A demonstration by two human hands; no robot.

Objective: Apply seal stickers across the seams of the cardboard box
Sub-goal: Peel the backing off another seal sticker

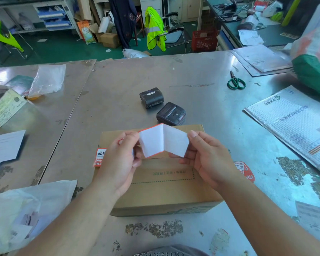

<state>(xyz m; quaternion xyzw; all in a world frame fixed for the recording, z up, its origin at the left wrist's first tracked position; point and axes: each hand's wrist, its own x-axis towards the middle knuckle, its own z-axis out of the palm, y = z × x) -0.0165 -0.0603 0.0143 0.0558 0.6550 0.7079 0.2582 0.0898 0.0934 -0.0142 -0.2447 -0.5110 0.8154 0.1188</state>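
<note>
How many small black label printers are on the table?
2. The near printer sits just behind the cardboard box; the far printer sits beyond it, slightly left. None appears hidden.

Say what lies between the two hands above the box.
A creased, white-backed sticker sheet with red edges, pinched by the left hand and the right hand above the cardboard box; the head view shows it.

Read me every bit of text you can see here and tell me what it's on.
"此标": left red sticker, on the cardboard box's edge, partly hidden.
"无效": right red sticker, at the box's right side.
Too blurred or small to read: box print, bubble mailer, shirt lettering.
Blank side showing: sticker sheet.
</note>
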